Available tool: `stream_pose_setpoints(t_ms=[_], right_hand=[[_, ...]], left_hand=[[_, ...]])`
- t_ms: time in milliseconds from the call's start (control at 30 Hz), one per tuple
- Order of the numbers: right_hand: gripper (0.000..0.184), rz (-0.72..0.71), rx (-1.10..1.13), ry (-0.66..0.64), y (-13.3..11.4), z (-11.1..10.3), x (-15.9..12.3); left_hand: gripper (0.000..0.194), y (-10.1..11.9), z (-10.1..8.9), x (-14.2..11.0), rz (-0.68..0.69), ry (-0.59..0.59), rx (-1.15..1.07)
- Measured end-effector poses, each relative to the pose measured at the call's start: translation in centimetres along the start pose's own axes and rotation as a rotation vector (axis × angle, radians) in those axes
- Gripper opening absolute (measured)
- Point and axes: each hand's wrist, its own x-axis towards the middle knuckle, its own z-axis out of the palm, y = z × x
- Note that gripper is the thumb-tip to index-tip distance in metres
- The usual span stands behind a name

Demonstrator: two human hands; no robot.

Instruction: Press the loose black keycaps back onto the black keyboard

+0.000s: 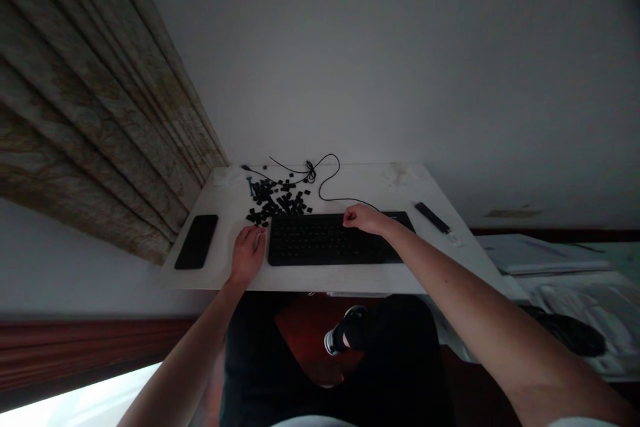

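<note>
Nearest us, our left hand (247,255) lies open on the white desk (340,278), fingertips just beside the left end of the black keyboard (325,240), while our right hand (364,219) sits curled on the keyboard's far edge, its grip impossible to tell. A loose heap of black keycaps (277,200) lies just past the keyboard's left half, a black cable (325,177) loops behind it, and a black phone (196,241) lies left of our left hand.
</note>
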Motion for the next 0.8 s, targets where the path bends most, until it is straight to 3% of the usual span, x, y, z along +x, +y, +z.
stream_pose_setpoints(t_ms=[100,533,800], right_hand=[[0.01,-0.001,0.002,0.0,0.1,0.0,0.3],[0.01,-0.014,-0.034,0.019,0.1,0.3,-0.5],[0.008,0.009,-0.026,-0.02,0.7,0.1,1.0]], left_hand=[[0.021,-0.1,0.0,0.0,-0.063,0.002,-0.043],[0.024,-0.4,0.3,0.0,-0.078,0.016,0.001],[0.023,-0.1,0.2,0.0,-0.069,-0.067,0.0]])
